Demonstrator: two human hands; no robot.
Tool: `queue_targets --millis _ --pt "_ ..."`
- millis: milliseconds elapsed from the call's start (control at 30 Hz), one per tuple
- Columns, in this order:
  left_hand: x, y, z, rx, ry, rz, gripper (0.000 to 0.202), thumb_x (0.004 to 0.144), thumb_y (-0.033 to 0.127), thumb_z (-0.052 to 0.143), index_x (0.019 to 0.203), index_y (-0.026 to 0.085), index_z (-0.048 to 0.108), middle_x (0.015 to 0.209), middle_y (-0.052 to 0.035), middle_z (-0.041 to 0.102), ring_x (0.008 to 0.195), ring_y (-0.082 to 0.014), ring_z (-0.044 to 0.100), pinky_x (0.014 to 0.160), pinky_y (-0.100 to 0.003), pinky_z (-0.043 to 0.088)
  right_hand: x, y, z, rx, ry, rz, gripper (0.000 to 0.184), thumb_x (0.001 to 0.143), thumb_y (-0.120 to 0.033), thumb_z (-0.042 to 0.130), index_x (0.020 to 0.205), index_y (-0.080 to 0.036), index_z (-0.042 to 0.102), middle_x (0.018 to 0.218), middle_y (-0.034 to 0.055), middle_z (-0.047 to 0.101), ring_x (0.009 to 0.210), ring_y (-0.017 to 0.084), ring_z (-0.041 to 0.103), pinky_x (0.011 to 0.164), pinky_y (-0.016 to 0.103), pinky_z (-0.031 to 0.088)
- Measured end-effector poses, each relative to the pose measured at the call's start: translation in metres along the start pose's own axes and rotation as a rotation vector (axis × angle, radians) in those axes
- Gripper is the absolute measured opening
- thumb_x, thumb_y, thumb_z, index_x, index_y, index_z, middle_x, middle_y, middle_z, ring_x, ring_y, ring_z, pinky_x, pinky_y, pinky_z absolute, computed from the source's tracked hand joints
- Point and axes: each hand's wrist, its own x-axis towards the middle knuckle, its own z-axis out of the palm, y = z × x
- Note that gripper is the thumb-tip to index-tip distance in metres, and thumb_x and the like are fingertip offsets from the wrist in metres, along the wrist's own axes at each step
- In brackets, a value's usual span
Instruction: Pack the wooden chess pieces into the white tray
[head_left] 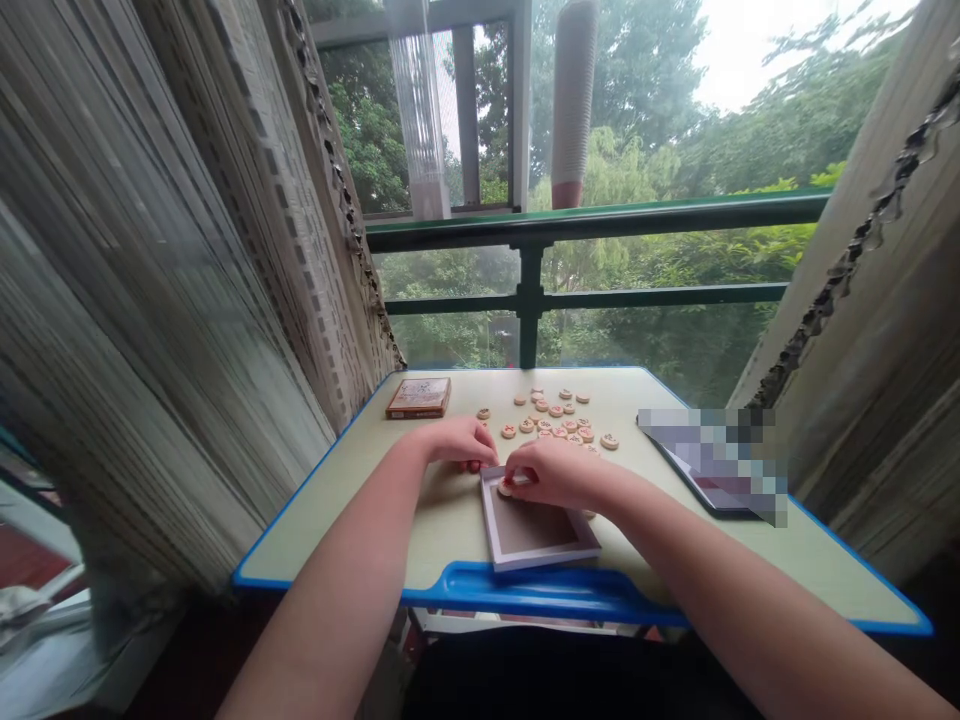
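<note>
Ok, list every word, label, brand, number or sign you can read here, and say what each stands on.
Readable text: none.
Round pieces: red or dark marks on several, too small to read.
Piece at the right hand's fingertips: not legible.
Flat box at the far left: dark marks on top, too small and blurred.
Flat object on the right: partly pixelated, nothing legible.

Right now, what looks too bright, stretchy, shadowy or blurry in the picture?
In the head view, the sky glares white; the left curtain looks stretched; soft shadow lies near the left hand; blocky squares cover part of the flat thing at right; and marks on the round pieces look fuzzy.
</note>
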Motion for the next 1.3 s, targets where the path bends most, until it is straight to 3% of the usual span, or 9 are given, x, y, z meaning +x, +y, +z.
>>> queue_targets --millis 333,500,633,800,900,1300 --pt "0.0 -0.006 -0.004 0.027 -0.062 0.075 0.026 0.061 0.037 0.067 0.074 0.015 0.071 0.059 0.0011 0.059 0.058 -0.0098 0.048 0.058 -0.021 0.039 0.004 0.003 0.006 -0.012 0.059 -0.011 0.017 0.077 -0.035 0.057 0.075 -0.022 0.067 0.066 0.0004 0.063 0.053 0.01 0.047 0.05 0.021 0.029" --pt "0.001 -0.007 -0.005 0.015 -0.037 0.058 0.028 0.06 0.038 0.069 0.075 0.014 0.072 0.057 0.001 0.057 0.058 -0.0097 0.048 0.057 -0.021 0.038 0.002 0.002 0.004 0.004 0.061 -0.041 0.018 0.078 -0.036 0.057 0.074 -0.021 0.067 0.065 0.0003 0.063 0.053 0.01 0.047 0.049 0.021 0.029" --pt "0.0 -0.007 -0.005 -0.022 -0.037 0.056 0.03 0.059 0.039 0.071 0.076 0.014 0.072 0.057 0.0009 0.057 0.058 -0.0097 0.047 0.056 -0.022 0.038 0.003 0.003 0.002 0.038 0.044 -0.043 0.018 0.078 -0.035 0.058 0.079 -0.021 0.069 0.067 0.0014 0.064 0.057 0.011 0.051 0.052 0.022 0.032" --pt "-0.002 -0.011 -0.009 -0.152 -0.101 0.078 0.031 0.057 0.035 0.074 0.082 0.016 0.072 0.066 -0.0003 0.061 0.063 -0.0101 0.051 0.062 -0.023 0.04 0.006 0.009 0.003 0.082 0.179 -0.083 0.016 0.075 -0.031 0.062 0.085 -0.02 0.068 0.08 0.0048 0.063 0.075 0.016 0.055 0.065 0.024 0.04" --pt "-0.002 -0.014 -0.011 -0.174 -0.141 0.086 0.034 0.054 0.03 0.077 0.084 0.016 0.072 0.067 -0.0007 0.062 0.064 -0.0103 0.051 0.065 -0.024 0.04 0.008 0.012 0.008 0.105 0.16 -0.087 0.019 0.072 -0.031 0.064 0.087 -0.021 0.068 0.088 0.0065 0.062 0.085 0.019 0.055 0.071 0.027 0.042" --pt "-0.002 -0.012 -0.012 -0.104 -0.124 0.064 0.026 0.055 0.03 0.075 0.077 0.015 0.072 0.064 -0.0007 0.062 0.063 -0.0105 0.05 0.063 -0.023 0.04 0.012 0.012 0.017 0.101 0.193 -0.1 0.024 0.074 -0.041 0.063 0.085 -0.021 0.067 0.079 0.0055 0.061 0.082 0.019 0.054 0.07 0.028 0.041"
